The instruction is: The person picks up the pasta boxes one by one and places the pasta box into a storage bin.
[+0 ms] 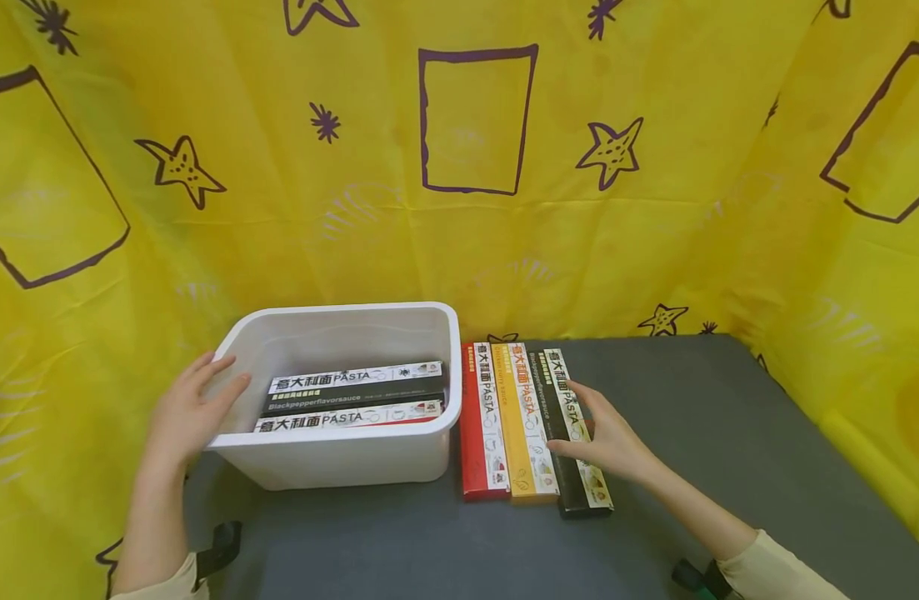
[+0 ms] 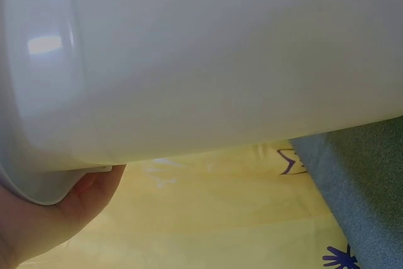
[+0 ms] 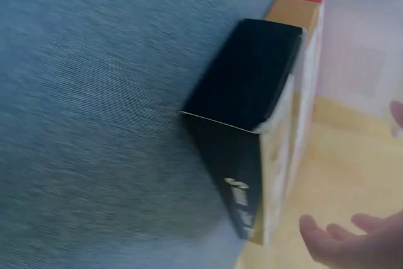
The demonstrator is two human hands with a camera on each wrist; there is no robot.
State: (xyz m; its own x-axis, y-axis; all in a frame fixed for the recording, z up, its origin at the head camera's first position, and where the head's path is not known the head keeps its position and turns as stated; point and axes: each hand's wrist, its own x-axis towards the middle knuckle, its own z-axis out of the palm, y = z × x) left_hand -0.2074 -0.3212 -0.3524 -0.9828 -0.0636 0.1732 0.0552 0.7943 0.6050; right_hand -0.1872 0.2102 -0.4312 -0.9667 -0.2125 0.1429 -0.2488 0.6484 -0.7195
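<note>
At the left rim of a white plastic bin (image 1: 354, 458), my left hand (image 1: 192, 408) grips the edge, thumb on the inner side and fingers tucked under the lip. The left wrist view shows the bin's outer wall (image 2: 220, 61) close up. A black pasta box (image 1: 354, 396) and a red-edged pasta box (image 1: 347, 417) lie inside the bin. My right hand (image 1: 605, 433) hovers with spread fingers over a black pepper pasta box (image 1: 575, 492). In the right wrist view its fingers (image 3: 321, 240) are apart from that box.
Left of the black box on the grey table (image 1: 354, 542) lie a yellow pasta box (image 1: 522, 433) and a red one (image 1: 474, 450), side by side, against the bin's right side. A yellow patterned cloth (image 1: 384, 250) hangs behind and at both sides.
</note>
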